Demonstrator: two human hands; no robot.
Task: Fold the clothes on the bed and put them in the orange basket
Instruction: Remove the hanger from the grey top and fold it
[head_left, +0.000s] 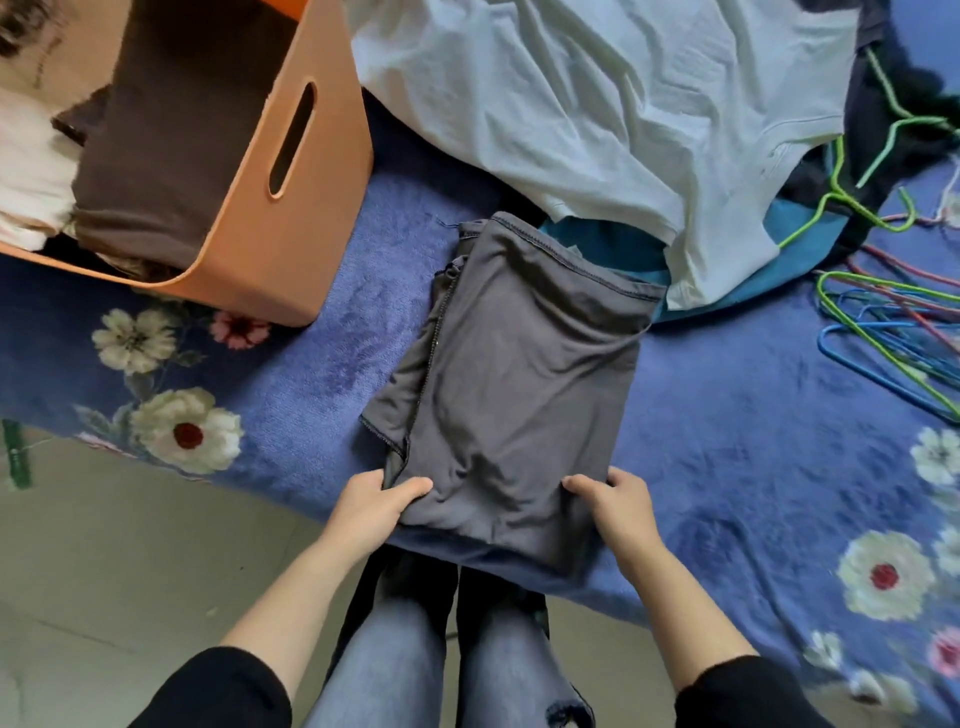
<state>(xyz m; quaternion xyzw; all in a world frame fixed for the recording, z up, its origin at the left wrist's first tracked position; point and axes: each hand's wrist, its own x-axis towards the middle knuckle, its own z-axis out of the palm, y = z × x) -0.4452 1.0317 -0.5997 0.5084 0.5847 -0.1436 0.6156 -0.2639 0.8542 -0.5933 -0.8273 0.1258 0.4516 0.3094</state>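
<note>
A folded dark grey garment (514, 384) lies on the blue flowered bed cover (727, 415), near the bed's front edge. My left hand (371, 512) grips its near left corner, thumb on top. My right hand (615, 506) grips its near right corner the same way. The orange basket (296, 208) stands on the bed at the far left, holding a folded brown garment (156, 135) and a white one (31, 176). Behind the grey garment lie a pale white shirt (597, 114), a teal garment (613, 249) and a dark garment (883, 119).
Several coloured wire hangers (893, 322) lie tangled on the bed at the right. The bed's edge runs along the front, with tiled floor (130, 561) below on the left. My legs in jeans (467, 649) stand against the bed.
</note>
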